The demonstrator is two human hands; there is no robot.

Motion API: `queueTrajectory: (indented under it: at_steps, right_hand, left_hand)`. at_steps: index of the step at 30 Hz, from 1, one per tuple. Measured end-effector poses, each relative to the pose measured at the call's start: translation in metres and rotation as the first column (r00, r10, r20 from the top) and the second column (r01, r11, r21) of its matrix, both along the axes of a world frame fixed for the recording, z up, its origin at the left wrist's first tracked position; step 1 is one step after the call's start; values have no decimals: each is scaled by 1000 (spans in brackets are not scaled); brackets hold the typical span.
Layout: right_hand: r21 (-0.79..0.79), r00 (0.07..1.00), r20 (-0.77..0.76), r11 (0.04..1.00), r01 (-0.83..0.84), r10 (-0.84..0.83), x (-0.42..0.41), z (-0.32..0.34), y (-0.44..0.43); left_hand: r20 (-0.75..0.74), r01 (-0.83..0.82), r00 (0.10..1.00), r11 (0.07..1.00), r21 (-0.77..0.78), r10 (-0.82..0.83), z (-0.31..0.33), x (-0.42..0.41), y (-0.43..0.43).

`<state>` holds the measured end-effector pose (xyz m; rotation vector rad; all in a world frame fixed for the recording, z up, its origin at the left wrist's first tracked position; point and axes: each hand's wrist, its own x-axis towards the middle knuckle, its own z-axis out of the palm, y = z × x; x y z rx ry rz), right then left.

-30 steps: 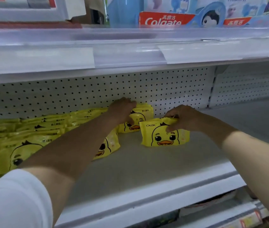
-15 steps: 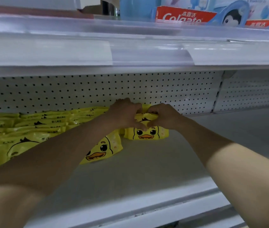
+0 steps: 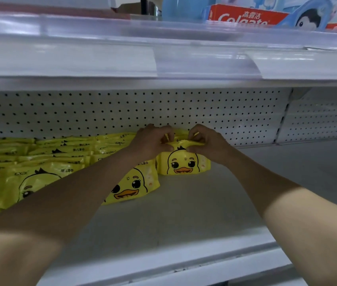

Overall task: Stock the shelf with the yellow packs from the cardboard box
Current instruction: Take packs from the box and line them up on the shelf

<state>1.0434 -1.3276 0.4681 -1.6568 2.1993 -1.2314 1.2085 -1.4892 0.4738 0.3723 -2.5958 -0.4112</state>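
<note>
Apart a second ago, my left hand (image 3: 151, 143) and right hand (image 3: 207, 145) now pinch the top of one yellow pack (image 3: 184, 164) standing at the back of the shelf (image 3: 184, 223), beside filled rows (image 3: 39, 162), with the bare right side, I reckon, still to fill.

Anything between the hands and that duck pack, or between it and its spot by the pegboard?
Nothing visible. Left hand and right hand pinch the top edge of the duck pack; it stands on the shelf close to the pegboard, another yellow pack just behind.
</note>
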Motion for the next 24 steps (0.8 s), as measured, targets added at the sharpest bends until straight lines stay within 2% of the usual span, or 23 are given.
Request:
queueTrajectory:
  at_steps: [4,9,12,15,17,21,24]
  right_hand:
    - [-52,996,85,999,-8,12,-3,-1,-3]
    - [-50,996,87,998,37,-33,-5,3,-5]
    - [-66,991,25,989,134,-133,-12,5,-1]
    - [-102,976,53,972,214,-209,-32,7,9]
    - [-77,986,53,984,163,-160,-33,8,11]
    - [-37,998,58,999,-29,31,-12,9,1]
    - [-19,998,41,999,-47,48,-8,10,-2]
  left_hand:
    - [-32,-11,999,999,42,12,-1,-5,0]
    - [-12,-56,998,997,48,56,1,-8,3]
    - [17,-68,998,998,7,68,4,-3,0]
    - [26,-137,990,990,-41,138,2,3,-10]
    - [29,-167,985,984,-57,169,1,3,-8]
    - [26,-123,992,991,-47,125,5,-4,6]
    - [7,-100,995,995,-23,100,6,-3,7]
